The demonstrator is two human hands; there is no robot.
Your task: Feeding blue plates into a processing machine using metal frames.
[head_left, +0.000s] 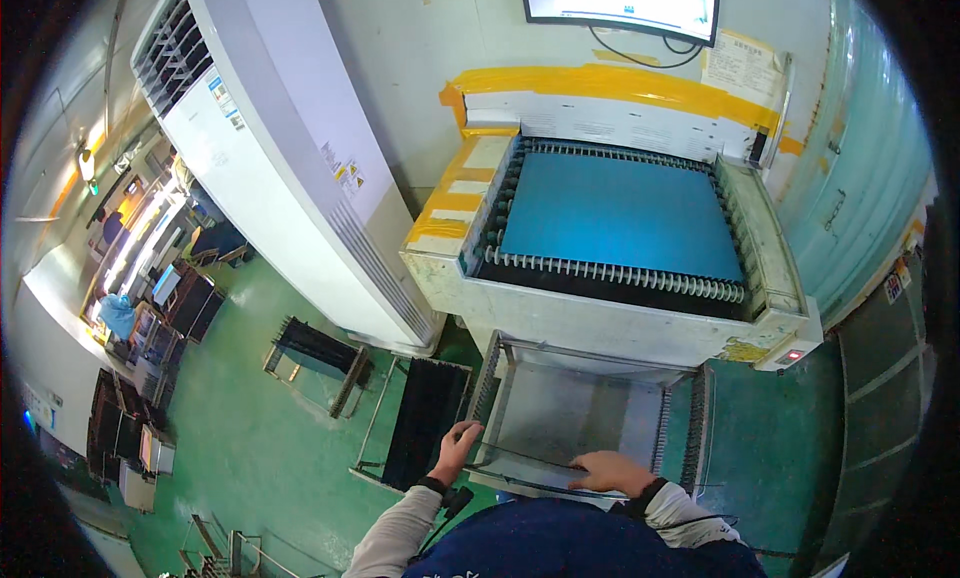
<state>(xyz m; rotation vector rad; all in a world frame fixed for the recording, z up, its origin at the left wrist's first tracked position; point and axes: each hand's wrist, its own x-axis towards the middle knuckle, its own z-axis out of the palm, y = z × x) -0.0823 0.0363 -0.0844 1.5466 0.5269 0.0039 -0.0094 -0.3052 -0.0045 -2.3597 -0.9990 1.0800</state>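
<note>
In front of my body stands a metal rack (488, 378) with toothed, comb-like sides. At its near end, a thin panel (530, 459) shows mostly as a dark slanting edge between my hands. My left hand (458, 450) is closed on the panel's left end, beside the rack's left side. On the right, my right hand (612, 472) grips the panel's other end, its fingers pointing left over the edge. How far down the panel reaches is hidden by the rack and my body. Beyond the rack, a flat blue sheet (620, 213) lies on the rollers of a conveyor machine (600, 313).
Left of the rack, another rack (428, 418) holds dark panels, with a smaller loaded rack (315, 353) farther off. A tall white air conditioner (270, 158) rises at the left. Clear strip curtains (850, 148) hang at the right. A screen (625, 0) is mounted above the machine.
</note>
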